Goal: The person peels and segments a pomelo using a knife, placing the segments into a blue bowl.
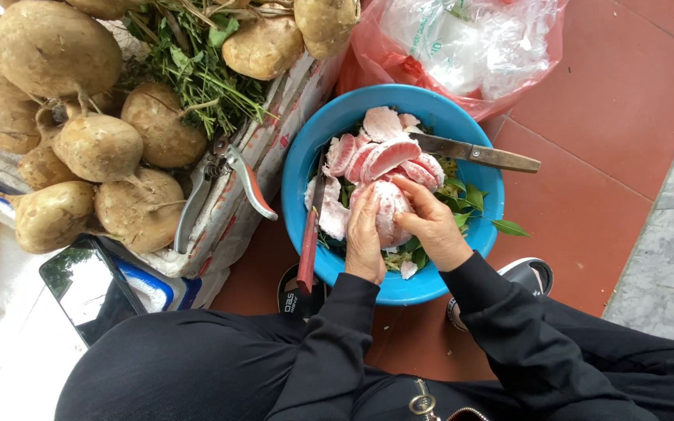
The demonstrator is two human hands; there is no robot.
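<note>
Both my hands grip a pale pink peeled pomelo piece (391, 210) over a blue plastic basin (298, 164). My left hand (364, 238) holds its left side and my right hand (431, 226) holds its right side, fingers curled over the top. Several peeled pink segments (384, 152) lie in the basin on green leaves (466, 199) and white peel scraps. A red-handled knife (309, 242) leans on the basin's left rim. A wooden-handled knife (477, 153) rests across the right rim.
A box at the left carries brown round tubers (99, 144) with green stalks (196, 70), and pruning shears (224, 183) lie on its edge. A red plastic bag (470, 47) sits behind the basin. A dark phone (87, 284) lies lower left. The floor is red tile.
</note>
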